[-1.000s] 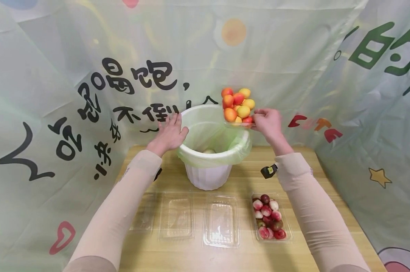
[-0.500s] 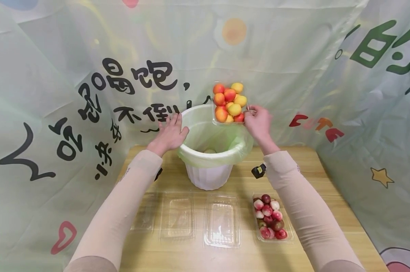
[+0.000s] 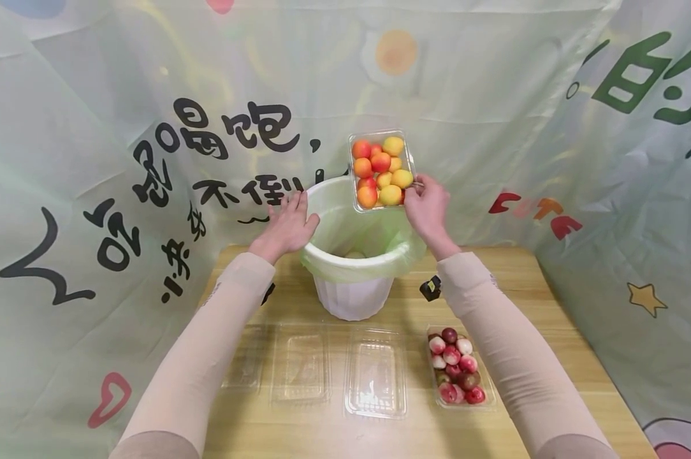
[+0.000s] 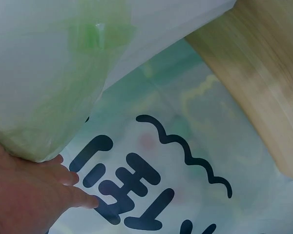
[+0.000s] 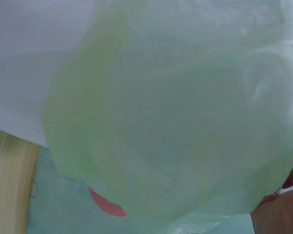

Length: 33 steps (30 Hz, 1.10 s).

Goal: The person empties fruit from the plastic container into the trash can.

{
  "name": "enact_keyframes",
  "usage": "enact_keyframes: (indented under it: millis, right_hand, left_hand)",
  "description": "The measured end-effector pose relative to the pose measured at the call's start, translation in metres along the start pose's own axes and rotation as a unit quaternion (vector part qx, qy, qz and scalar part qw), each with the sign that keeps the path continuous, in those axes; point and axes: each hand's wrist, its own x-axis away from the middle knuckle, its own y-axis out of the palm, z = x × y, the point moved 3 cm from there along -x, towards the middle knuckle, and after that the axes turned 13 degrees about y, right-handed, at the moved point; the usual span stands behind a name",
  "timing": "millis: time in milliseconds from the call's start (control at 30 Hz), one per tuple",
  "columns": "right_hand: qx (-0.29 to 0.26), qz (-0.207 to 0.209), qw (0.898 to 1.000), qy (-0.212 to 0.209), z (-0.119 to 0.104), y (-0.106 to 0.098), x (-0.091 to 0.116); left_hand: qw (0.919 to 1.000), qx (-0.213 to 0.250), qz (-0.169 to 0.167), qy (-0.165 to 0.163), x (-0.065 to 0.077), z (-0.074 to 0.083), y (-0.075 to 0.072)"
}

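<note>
My right hand [image 3: 428,207] grips the right edge of a clear plastic container [image 3: 410,141] full of small orange-red and yellow fruits [image 3: 381,163]. The container is tilted towards me, above the far part of a white bin [image 3: 354,293]. A thin green plastic bag [image 3: 400,255] lines this bin and folds over its rim. On the rim's left side rests my left hand [image 3: 288,223], its fingers extended; the left wrist view shows that hand [image 4: 34,195] against the bag. In the right wrist view the bag covers most of the picture, and only part of my right hand [image 5: 279,212] appears.
Several clear plastic containers stand in a row on the wooden table [image 3: 299,433], among them one clear container [image 3: 375,373] in front of the bin. Farther right is a container of dark red and pinkish-white fruits [image 3: 454,366]. Printed cloth walls [image 3: 466,83] enclose the table.
My right hand has moved left with the fruit container, from above the bin's right side to above its middle. The container now faces me more. My left hand stays on the rim.
</note>
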Motion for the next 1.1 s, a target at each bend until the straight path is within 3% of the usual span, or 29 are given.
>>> enact_keyframes:
  millis: [633,1100]
  right_hand:
    - [0.017,0.028,0.997,-0.065,-0.0014,0.0058,0.0028]
    - [-0.006,0.022,0.997,-0.075,-0.0018,0.0065,0.0055]
  left_hand:
    - [1.0,-0.006,0.0,0.002,0.0007,0.0,0.0003]
    - [1.0,-0.003,-0.002,0.0,0.0008,-0.0003,0.0]
